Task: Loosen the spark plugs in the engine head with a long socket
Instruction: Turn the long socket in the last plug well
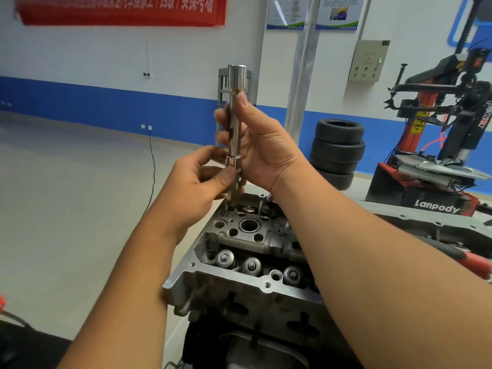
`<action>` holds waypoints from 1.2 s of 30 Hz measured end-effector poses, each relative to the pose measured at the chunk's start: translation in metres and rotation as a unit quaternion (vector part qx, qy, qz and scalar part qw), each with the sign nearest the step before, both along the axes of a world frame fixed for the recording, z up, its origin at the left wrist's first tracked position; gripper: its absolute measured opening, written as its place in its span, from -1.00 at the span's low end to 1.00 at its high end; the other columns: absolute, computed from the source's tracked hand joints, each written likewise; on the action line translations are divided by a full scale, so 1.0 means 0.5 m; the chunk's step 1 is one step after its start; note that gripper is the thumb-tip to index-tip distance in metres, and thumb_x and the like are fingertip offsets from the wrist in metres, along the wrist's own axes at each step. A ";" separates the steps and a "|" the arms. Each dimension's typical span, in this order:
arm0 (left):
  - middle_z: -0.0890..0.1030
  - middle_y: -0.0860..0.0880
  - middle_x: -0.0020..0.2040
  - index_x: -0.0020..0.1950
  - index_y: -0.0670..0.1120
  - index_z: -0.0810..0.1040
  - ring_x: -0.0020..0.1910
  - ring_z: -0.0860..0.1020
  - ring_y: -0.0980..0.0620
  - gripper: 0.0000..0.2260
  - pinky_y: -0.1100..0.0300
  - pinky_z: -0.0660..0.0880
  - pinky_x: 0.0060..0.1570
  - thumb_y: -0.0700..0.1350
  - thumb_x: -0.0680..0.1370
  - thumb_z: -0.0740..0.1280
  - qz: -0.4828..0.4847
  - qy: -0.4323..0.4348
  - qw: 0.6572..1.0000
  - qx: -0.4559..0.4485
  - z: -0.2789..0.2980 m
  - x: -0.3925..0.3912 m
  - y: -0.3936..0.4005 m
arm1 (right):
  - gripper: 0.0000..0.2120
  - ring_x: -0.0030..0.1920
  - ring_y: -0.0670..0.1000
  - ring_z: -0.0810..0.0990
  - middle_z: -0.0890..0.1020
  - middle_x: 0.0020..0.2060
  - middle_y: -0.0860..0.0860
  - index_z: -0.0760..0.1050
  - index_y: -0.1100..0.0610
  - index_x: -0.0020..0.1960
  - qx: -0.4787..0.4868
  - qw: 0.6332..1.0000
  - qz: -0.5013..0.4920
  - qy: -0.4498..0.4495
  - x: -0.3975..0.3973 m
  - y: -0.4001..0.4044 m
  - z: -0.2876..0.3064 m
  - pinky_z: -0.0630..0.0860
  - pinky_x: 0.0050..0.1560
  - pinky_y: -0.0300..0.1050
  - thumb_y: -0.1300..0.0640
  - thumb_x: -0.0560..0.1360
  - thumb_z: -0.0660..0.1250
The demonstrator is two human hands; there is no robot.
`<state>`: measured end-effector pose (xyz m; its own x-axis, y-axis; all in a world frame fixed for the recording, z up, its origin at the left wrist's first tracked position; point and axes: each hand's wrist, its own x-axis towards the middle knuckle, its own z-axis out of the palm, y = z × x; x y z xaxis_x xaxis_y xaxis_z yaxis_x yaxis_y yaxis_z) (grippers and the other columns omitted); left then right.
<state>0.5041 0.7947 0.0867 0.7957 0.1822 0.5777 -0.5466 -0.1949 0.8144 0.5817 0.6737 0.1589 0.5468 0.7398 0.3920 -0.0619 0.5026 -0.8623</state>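
In the head view, a long, slim, silver steel socket with a wider cylindrical top [235,121] is being held upright above the far end of a grey cast-aluminium engine head [239,262]. The shaft's upper half is being gripped by the right hand [262,145], whose fingers are being curled round it from behind while the thumb is being pressed along it just under the wide top. The lower part of the shaft is being pinched by the left hand [197,187], the thumb tip being laid against the metal below a narrow collar and the fingers being closed on the far side. The socket's bottom end is being lowered into, or held at, a recess in the head's far end; whether it is being seated on a spark plug cannot be told, since that spot is being hidden by the left hand and by shadow. A round open bore [249,225] is being shown nearer the camera in the top of the head, and three shiny round valve caps [251,266] are being seen in a row below it. Behind, a stack of black tyres [338,153] is being stood against a white and blue wall [106,102], beside a red and black tyre-changing machine [439,134].
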 end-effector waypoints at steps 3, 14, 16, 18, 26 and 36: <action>0.76 -0.10 -0.10 0.10 0.08 0.62 -0.10 0.76 -0.14 -0.79 0.03 0.66 -0.04 -0.25 0.62 0.41 0.017 -0.003 1.000 0.007 -0.001 0.000 0.005 | -0.75 -0.29 -0.03 0.63 0.70 -0.18 0.00 0.58 0.13 0.02 -0.006 1.000 0.005 0.006 -0.003 0.002 0.000 0.58 -0.23 -0.12 -0.03 0.65 0.25; 0.76 -0.13 -0.06 0.10 0.08 0.68 -0.07 0.75 -0.20 -0.88 -0.12 0.65 0.05 -0.09 0.60 0.40 0.005 -0.014 1.000 -0.011 -0.004 0.002 0.001 | -0.73 -0.29 -0.03 0.62 0.70 -0.20 0.00 0.55 0.13 0.00 -0.015 0.999 -0.028 -0.001 -0.015 -0.002 0.004 0.59 -0.23 -0.15 -0.04 0.69 0.21; 0.76 -0.08 -0.10 0.03 0.13 0.68 -0.11 0.75 -0.14 -0.80 0.02 0.65 -0.04 -0.20 0.60 0.44 0.028 -0.023 0.999 -0.003 -0.006 0.002 0.004 | -0.67 -0.30 -0.01 0.63 0.70 -0.21 0.01 0.59 0.14 0.00 -0.017 0.999 -0.028 0.002 -0.020 0.002 0.004 0.59 -0.21 -0.16 -0.07 0.70 0.19; 0.75 0.01 -0.19 -0.08 0.22 0.69 -0.20 0.73 0.01 -0.74 0.27 0.58 -0.19 -0.19 0.52 0.53 0.044 -0.033 0.998 -0.005 -0.005 0.004 0.002 | -0.65 -0.28 0.00 0.62 0.68 -0.22 0.02 0.63 0.14 0.00 -0.018 0.999 -0.036 0.002 -0.023 0.004 0.002 0.59 -0.17 -0.15 -0.09 0.68 0.22; 0.76 -0.15 -0.05 0.15 0.06 0.67 -0.04 0.75 -0.23 -0.83 -0.18 0.66 0.09 -0.13 0.58 0.44 -0.021 -0.021 0.999 -0.030 -0.010 0.005 0.010 | -0.77 -0.37 -0.04 0.59 0.67 -0.27 -0.01 0.43 0.12 -0.02 -0.030 0.998 -0.046 -0.013 -0.025 0.003 0.005 0.56 -0.30 -0.16 -0.03 0.68 0.25; 0.74 0.01 -0.17 -0.08 0.23 0.69 -0.22 0.70 0.03 -0.79 0.21 0.61 -0.20 0.03 0.36 0.63 0.054 -0.041 0.997 -0.029 -0.013 0.015 -0.002 | -0.81 -0.31 -0.01 0.55 0.63 -0.27 -0.01 0.50 0.06 -0.12 -0.047 0.995 -0.087 -0.032 -0.033 0.006 0.002 0.52 -0.29 -0.15 0.05 0.65 0.31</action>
<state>0.5114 0.7936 0.0800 0.7199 0.2999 0.6260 -0.5905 -0.2095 0.7794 0.5653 0.6768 0.1597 0.6460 0.6712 0.3635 0.0753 0.4178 -0.9054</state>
